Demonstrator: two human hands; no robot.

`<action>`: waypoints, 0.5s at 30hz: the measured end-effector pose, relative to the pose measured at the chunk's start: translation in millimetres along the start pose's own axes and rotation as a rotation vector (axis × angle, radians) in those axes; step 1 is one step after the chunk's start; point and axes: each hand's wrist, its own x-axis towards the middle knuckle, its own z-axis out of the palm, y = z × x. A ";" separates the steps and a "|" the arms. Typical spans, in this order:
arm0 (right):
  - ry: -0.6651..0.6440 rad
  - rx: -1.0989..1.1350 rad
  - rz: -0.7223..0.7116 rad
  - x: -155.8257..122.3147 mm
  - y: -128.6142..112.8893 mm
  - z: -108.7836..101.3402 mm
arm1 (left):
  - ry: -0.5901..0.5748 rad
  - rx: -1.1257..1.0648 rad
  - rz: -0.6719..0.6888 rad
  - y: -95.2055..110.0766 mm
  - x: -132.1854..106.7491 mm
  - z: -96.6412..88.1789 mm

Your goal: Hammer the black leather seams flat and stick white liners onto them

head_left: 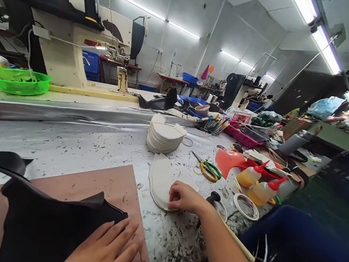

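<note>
My left hand (110, 250) lies with fingers spread on a black leather piece (49, 221), near its raised edge. This piece rests on a flat brown board (85, 179), its left part curling upward. Further right, my right hand (186, 197) has its fingers curled in a pinch at the edge of a white curved piece (161, 175), which lies in a small flat stack on the silver table cover. The fingertips are partly hidden. Behind it stands a thicker stack of white curved pieces (164, 138) held by yellow bands.
Scissors (210, 170), two glue bottles (262, 190) with red caps, a tape roll (246, 206) and a black-headed hammer (213, 197) lie to the right. Along the back are a sewing machine (64, 53), a green basket (14, 81) and a pink basket (242, 137).
</note>
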 end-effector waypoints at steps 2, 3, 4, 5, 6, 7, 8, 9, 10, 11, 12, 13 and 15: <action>0.055 0.060 0.022 -1.6 0.2 1.0 | -0.133 -0.063 -0.079 5.3 30.7 -6.7; 0.103 0.087 0.036 -1.7 0.4 2.6 | -0.187 -0.078 -0.120 7.5 46.4 -6.4; 0.161 0.114 0.051 -1.0 0.9 4.9 | -0.231 -0.087 -0.149 9.1 61.7 -4.3; 0.224 0.142 0.067 0.5 1.8 7.6 | -0.260 -0.090 -0.169 10.0 76.0 -0.9; 0.287 0.172 0.083 2.7 3.2 10.1 | -0.280 -0.090 -0.181 10.2 88.9 3.3; 0.349 0.209 0.102 5.6 5.4 12.0 | -0.289 -0.089 -0.189 9.9 99.9 7.8; 0.411 0.252 0.125 8.7 8.3 12.7 | -0.289 -0.089 -0.198 9.1 108.8 12.0; 0.476 0.302 0.152 11.6 12.0 11.3 | -0.286 -0.090 -0.207 8.2 115.3 15.8; 0.551 0.358 0.181 13.8 16.3 7.3 | -0.285 -0.095 -0.216 7.1 119.7 18.9; 0.638 0.418 0.208 14.7 21.0 0.4 | -0.281 -0.101 -0.225 6.0 122.0 21.4; 0.734 0.478 0.230 13.7 25.8 -9.4 | -0.273 -0.112 -0.229 4.9 122.6 23.3; 0.842 0.535 0.245 10.5 30.2 -21.8 | -0.262 -0.126 -0.231 3.7 122.0 24.7; 1.077 0.623 0.254 -2.5 36.1 -50.9 | -0.242 -0.163 -0.234 1.0 119.3 26.3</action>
